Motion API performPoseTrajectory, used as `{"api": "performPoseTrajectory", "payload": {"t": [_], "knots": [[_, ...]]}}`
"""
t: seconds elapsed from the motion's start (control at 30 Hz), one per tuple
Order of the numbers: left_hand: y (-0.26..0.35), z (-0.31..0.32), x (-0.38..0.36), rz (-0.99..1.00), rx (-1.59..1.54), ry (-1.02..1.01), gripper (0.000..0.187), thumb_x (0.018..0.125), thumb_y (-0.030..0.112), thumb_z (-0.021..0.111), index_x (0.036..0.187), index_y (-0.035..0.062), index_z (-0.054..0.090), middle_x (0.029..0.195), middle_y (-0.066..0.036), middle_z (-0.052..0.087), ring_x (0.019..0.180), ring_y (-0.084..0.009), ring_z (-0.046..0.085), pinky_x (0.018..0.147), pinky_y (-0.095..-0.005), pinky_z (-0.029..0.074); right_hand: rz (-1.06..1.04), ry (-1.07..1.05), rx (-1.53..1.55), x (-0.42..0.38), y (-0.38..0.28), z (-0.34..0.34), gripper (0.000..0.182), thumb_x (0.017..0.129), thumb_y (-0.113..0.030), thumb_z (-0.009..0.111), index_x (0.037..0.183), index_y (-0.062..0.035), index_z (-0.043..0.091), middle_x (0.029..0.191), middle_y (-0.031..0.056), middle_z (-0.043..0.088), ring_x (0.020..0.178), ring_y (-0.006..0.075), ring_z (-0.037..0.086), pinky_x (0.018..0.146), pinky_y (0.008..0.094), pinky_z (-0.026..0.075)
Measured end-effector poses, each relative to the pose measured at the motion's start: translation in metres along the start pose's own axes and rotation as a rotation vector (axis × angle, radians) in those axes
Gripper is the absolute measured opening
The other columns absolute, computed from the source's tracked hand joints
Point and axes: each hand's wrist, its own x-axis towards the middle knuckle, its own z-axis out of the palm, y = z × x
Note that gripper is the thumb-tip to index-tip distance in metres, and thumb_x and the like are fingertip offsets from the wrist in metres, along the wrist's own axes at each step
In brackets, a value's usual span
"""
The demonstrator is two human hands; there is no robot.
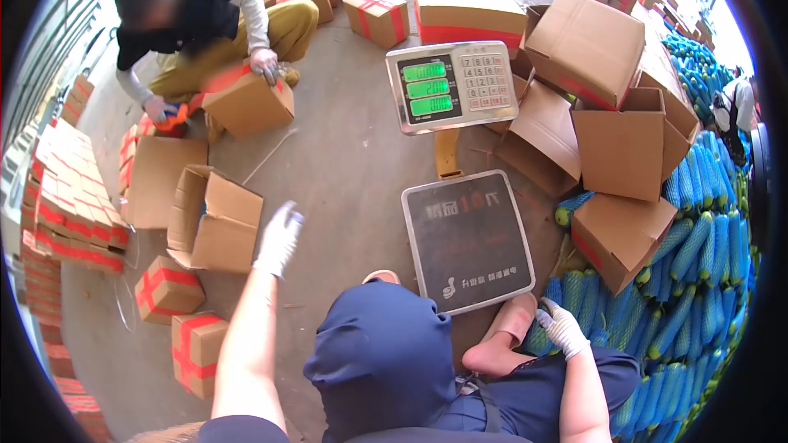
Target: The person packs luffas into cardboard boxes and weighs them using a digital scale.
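My left hand (278, 239), in a white glove, reaches forward with its fingers stretched out and holds nothing. Just left of it stands an open cardboard box (228, 234) with its flaps up. My right hand (565, 331), also gloved, is beside my knee with its fingers apart, right at the edge of a pile of green vegetables in blue netting (583, 299). Between my hands, beyond my feet, sits a platform scale (469, 238) with a bare black plate. Its display (428, 86) is lit green on a post behind the plate.
A co-worker (189, 25) crouches at the far left, gloved hands on a box (250, 102) and an orange tape dispenser (174, 119). Open cartons (620, 143) are heaped at right. Red-taped boxes (168, 289) stand at left, with a stack (78, 189) behind.
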Motion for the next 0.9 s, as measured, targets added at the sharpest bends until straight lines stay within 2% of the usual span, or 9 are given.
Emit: {"api": "performPoseTrajectory", "payload": {"t": [0.07,0.13,0.17,0.33,0.4,0.63,0.73,0.8,0.9], "knots": [[0.013,0.029,-0.03,-0.158,-0.209,-0.271,0.071,0.096,0.043,0.057,0.148,0.0007,0.033,0.145,-0.024,0.046,0.135,-0.0321,0.044,0.114,-0.0384,0.032,-0.026,0.0,-0.027,-0.002,-0.005,0.0,0.055,0.094,-0.035,0.06,0.136,0.0,0.051,0.122,0.0262,0.062,0.115,0.0396,0.059,0.097,0.0397,0.047],[0.017,0.059,-0.074,-0.223,-0.062,-0.27,0.077,0.094,0.047,0.057,0.15,0.0011,0.03,0.149,-0.026,0.039,0.141,-0.0308,0.035,0.118,-0.0386,0.025,-0.046,-0.061,-0.097,-0.003,-0.002,0.001,0.052,0.094,-0.031,0.061,0.137,-0.0031,0.051,0.122,0.0246,0.063,0.113,0.0385,0.061,0.096,0.0388,0.048],[0.015,0.071,-0.094,-0.238,-0.016,-0.279,0.078,0.094,0.047,0.057,0.15,0.0012,0.029,0.149,-0.026,0.038,0.142,-0.0309,0.034,0.118,-0.0389,0.025,-0.072,-0.077,-0.103,-0.005,-0.002,-0.001,0.057,0.093,-0.041,0.058,0.133,-0.0009,0.053,0.119,0.0255,0.063,0.112,0.0404,0.06,0.094,0.0416,0.048],[-0.016,0.096,-0.181,-0.307,0.118,-0.28,0.081,0.093,0.047,0.059,0.152,0.0022,0.025,0.152,-0.025,0.032,0.143,-0.0313,0.03,0.118,-0.0404,0.022,-0.174,-0.046,-0.058,-0.017,-0.012,-0.013,0.056,0.093,-0.04,0.059,0.135,-0.0033,0.052,0.117,0.0251,0.064,0.111,0.0397,0.06,0.094,0.0423,0.048],[-0.026,0.099,-0.202,-0.336,0.163,-0.254,0.083,0.093,0.047,0.06,0.152,0.0026,0.023,0.153,-0.025,0.03,0.144,-0.0314,0.029,0.119,-0.041,0.021,-0.253,0.017,-0.011,-0.021,-0.014,-0.013,0.057,0.093,-0.04,0.058,0.135,-0.0032,0.051,0.118,0.0245,0.064,0.112,0.0391,0.06,0.095,0.0421,0.047],[-0.043,0.089,-0.212,-0.387,0.287,-0.103,0.089,0.091,0.046,0.063,0.154,0.004,0.017,0.157,-0.024,0.022,0.146,-0.0319,0.023,0.12,-0.0431,0.018,-0.234,-0.033,0.005,-0.012,0.007,0.001,0.058,0.093,-0.041,0.058,0.134,0.0001,0.053,0.126,0.0232,0.061,0.119,0.037,0.057,0.101,0.0405,0.044],[-0.029,0.064,-0.184,-0.328,0.258,0.069,0.091,0.09,0.046,0.064,0.155,0.0045,0.015,0.158,-0.024,0.019,0.147,-0.0322,0.02,0.12,-0.044,0.016,-0.222,-0.084,0.018,-0.002,0.024,0.013,0.057,0.092,-0.043,0.059,0.13,-0.0007,0.057,0.128,0.0234,0.06,0.122,0.0353,0.056,0.104,0.04,0.043],[0.006,0.039,-0.159,-0.248,0.108,0.237,0.093,0.09,0.046,0.065,0.156,0.0049,0.013,0.159,-0.024,0.016,0.148,-0.0323,0.018,0.121,-0.0446,0.015,-0.202,-0.085,-0.026,0.002,0.038,0.022,0.059,0.091,-0.042,0.06,0.131,0.0017,0.055,0.126,0.0252,0.061,0.121,0.0371,0.057,0.102,0.0391,0.044],[0.121,0.005,-0.141,-0.176,-0.546,0.408,0.092,0.09,0.039,0.069,0.156,0.0075,0.013,0.161,-0.019,0.012,0.142,-0.0308,0.031,0.104,-0.046,0.04,-0.162,-0.13,0.065,0.004,0.047,0.025,0.061,0.091,-0.04,0.063,0.132,0.0035,0.055,0.125,0.0248,0.062,0.12,0.0345,0.058,0.101,0.0371,0.045]]}}
